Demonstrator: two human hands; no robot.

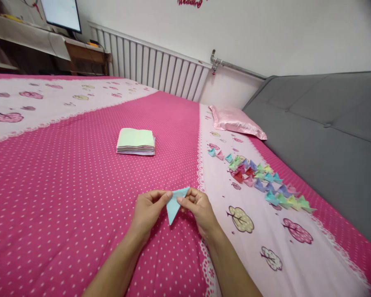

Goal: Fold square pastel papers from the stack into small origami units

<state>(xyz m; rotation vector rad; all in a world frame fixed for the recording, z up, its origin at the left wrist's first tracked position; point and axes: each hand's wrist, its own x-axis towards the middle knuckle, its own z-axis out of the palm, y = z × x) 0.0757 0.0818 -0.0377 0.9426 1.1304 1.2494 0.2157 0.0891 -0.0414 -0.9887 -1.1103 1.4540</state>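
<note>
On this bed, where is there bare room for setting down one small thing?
Dotted pink cloth left of the paper stack lies bare, also between the stack and the left hand, and the pale band between the right hand and the folded papers. Those papers sit crowded, towards the grey headboard.

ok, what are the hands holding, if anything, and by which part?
The blue paper, by its upper part: left hand at the upper left corner, right hand near the upper right corner.

light-blue paper (173, 207) | folded, triangular | narrow tip toward camera | held two-handed
</note>
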